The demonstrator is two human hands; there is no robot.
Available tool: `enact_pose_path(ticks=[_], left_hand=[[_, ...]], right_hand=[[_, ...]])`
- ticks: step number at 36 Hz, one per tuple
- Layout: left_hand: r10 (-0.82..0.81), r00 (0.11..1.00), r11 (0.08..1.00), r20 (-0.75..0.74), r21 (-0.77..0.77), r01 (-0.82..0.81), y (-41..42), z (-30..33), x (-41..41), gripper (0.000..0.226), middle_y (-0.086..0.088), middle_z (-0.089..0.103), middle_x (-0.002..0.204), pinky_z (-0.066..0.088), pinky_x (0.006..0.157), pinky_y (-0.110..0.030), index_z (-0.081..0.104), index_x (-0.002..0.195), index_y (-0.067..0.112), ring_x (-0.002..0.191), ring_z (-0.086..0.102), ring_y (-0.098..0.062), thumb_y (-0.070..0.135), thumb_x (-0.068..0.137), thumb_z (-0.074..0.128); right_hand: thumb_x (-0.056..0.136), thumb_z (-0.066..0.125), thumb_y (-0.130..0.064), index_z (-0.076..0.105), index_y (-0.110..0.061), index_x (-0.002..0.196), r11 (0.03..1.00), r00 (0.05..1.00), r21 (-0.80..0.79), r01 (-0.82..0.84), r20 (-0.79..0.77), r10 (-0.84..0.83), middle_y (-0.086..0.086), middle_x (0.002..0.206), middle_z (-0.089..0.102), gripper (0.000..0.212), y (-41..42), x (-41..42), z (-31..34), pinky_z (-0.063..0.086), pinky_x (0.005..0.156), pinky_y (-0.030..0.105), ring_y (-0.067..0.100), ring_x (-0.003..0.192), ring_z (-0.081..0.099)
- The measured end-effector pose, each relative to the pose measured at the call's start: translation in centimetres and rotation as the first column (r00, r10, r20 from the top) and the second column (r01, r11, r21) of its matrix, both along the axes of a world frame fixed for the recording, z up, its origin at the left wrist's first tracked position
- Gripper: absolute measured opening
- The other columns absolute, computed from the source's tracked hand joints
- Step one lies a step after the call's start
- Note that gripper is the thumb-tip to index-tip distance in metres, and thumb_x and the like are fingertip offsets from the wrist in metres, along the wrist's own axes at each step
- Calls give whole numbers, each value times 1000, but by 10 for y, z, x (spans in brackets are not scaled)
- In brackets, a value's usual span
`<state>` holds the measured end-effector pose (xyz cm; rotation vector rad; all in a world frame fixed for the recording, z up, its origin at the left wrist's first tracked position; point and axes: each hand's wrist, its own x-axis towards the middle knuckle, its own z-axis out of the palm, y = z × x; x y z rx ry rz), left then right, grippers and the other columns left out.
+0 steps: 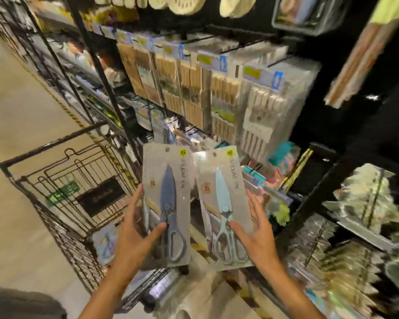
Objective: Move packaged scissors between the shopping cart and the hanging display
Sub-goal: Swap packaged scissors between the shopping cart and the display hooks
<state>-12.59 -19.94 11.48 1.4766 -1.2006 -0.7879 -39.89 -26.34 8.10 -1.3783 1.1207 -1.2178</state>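
I hold two packaged scissors upright over the black wire shopping cart (62, 187). My left hand (134, 238) grips a pack with dark grey-blue scissors (168, 199), thumb across the front near the handles. My right hand (258, 236) grips a pack with pale blue scissors (224, 203) the same way. Both packs carry a yellow sticker at the top and a hang hole. The hanging display (217, 93) with pegs of packaged goods rises just behind them.
Several more packs lie in the cart's basket (106, 245). Black shelf posts (101, 72) stand left of the display. Rows of hanging packets (355, 249) fill the lower right. A tan floor aisle (21, 125) runs off to the left.
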Motion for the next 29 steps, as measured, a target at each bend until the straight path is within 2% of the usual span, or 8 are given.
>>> enact_pose_path(ticks=[5,8,11,13,19,23,25,29], left_hand=[[-131,991,991,-1,-23,131,1,9,-30,98,15,35,159,40,111,-57,26,152,51,146,38,-17,53,70,80],[-220,975,975,5,-40,220,1,12,-47,96,16,35,159,39,112,-58,27,151,51,146,37,-19,51,72,81],[-315,949,948,-9,-63,313,3,16,-67,92,25,35,156,40,113,-54,29,150,52,145,38,-12,20,82,83],[-346,938,937,-4,-58,346,3,16,-75,94,34,32,154,35,117,-51,30,149,52,145,34,-4,11,81,80],[-550,835,834,-20,-76,547,16,20,-113,93,22,38,155,43,111,-52,29,150,51,143,41,-10,19,81,81],[-653,757,748,25,-138,650,32,29,-149,90,41,31,150,39,111,-33,26,153,43,138,35,14,15,83,76],[-687,727,722,-6,-122,681,39,32,-166,89,45,33,145,40,110,-30,27,153,44,133,37,17,15,83,75],[-734,678,677,-38,-111,727,50,37,-203,93,20,37,156,37,116,-48,28,151,49,144,38,-10,26,79,82]], right_hand=[[87,75,-6,37,-33,150,991,992,-26,129,-2,-130,-31,148,45,78,41,-31,11,45,102,13,-6,134,46],[88,74,-6,36,-31,151,977,977,-31,210,-25,-211,-41,138,47,77,70,-50,20,47,98,11,-10,128,49],[88,74,-5,36,-32,150,942,942,-56,332,-31,-334,-32,140,52,78,103,-67,26,50,97,15,-5,127,53],[88,75,-5,36,-33,151,920,921,-63,386,-34,-389,-21,146,52,79,120,-74,28,51,100,19,2,130,53],[90,74,-11,35,-38,152,827,823,-57,560,-77,-562,-20,154,43,78,192,-96,35,48,109,38,5,139,45],[92,72,-11,33,-36,154,768,761,-59,638,-108,-640,-19,156,40,77,237,-115,41,46,111,44,8,142,42],[91,72,-11,34,-35,154,731,722,-80,678,-113,-683,-21,155,41,77,256,-125,45,47,111,41,6,141,43],[90,73,-11,36,-37,151,664,658,-96,742,-89,-748,-27,148,47,77,289,-151,56,50,103,22,-1,135,48]])
